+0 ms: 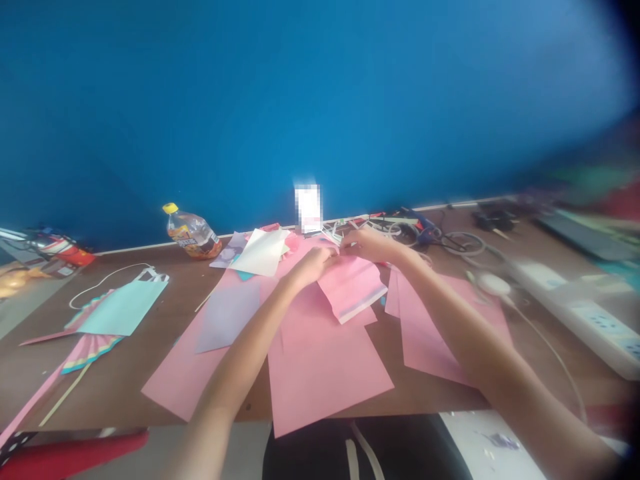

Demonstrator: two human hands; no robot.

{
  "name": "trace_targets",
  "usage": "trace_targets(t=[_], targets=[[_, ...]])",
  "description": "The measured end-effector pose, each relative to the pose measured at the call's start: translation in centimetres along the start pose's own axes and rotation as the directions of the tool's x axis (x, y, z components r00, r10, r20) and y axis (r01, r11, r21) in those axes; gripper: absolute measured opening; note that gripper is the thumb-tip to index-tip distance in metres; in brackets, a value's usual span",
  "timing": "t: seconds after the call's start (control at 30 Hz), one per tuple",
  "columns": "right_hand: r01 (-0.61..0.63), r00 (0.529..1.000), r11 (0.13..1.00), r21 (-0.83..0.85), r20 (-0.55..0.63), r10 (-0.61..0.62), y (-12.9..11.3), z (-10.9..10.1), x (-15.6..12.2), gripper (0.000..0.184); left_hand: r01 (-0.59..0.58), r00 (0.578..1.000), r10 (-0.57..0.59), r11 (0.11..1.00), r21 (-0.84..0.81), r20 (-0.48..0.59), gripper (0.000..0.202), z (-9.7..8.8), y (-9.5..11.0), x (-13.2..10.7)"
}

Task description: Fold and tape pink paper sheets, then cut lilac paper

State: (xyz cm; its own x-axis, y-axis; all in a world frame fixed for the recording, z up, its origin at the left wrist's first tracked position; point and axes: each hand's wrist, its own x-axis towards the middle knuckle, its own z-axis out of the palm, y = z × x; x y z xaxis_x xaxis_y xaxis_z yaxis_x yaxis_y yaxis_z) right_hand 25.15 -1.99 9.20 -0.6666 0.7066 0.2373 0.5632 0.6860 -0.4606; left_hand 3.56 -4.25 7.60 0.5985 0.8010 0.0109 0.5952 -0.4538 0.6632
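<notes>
At least three flat pink paper sheets (330, 387) and at least two lavender paper pieces (227, 320) can be counted; one pink paper piece with a banded edge (350, 283), one cream paper rectangle (261, 252), one clear yellow-capped plastic bottle (194, 233) and one white socket strip (575, 307) are seen.

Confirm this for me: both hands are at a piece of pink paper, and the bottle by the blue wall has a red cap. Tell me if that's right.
Not quite: the head view shows that the bottle has a yellow cap, not a red one. The rest is right.
</notes>
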Motion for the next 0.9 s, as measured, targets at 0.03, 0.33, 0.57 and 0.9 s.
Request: trace_targets(t=[0.03,0.33,0.57,0.9], targets=[[-0.005,1.000,1.000,0.000,-0.009,0.005,0.0,-0.1,0.0,0.022,0.001,1.000,-0.001,1.000,0.012,0.006,0.033,-0.1,-0.1,0.0],[-0.019,0.996,0.998,0.054,0.083,0.015,-0.8,0.0,0.0,0.023,-0.079,0.997,0.078,0.988,0.135,0.015,0.033,-0.6,0.0,-0.1],[-0.119,0.992,0.972,0.204,-0.020,0.125,1.0,-0.6,-0.7,0.024,-0.090,0.993,0.104,0.975,0.205,-0.057,0.032,-1.1,-0.3,0.3],[-0.129,0.986,0.956,0.263,-0.069,0.152,0.2,-1.7,-1.0,0.021,-0.011,0.998,0.004,0.994,0.111,0.065,0.038,-2.6,-0.3,-0.5]])
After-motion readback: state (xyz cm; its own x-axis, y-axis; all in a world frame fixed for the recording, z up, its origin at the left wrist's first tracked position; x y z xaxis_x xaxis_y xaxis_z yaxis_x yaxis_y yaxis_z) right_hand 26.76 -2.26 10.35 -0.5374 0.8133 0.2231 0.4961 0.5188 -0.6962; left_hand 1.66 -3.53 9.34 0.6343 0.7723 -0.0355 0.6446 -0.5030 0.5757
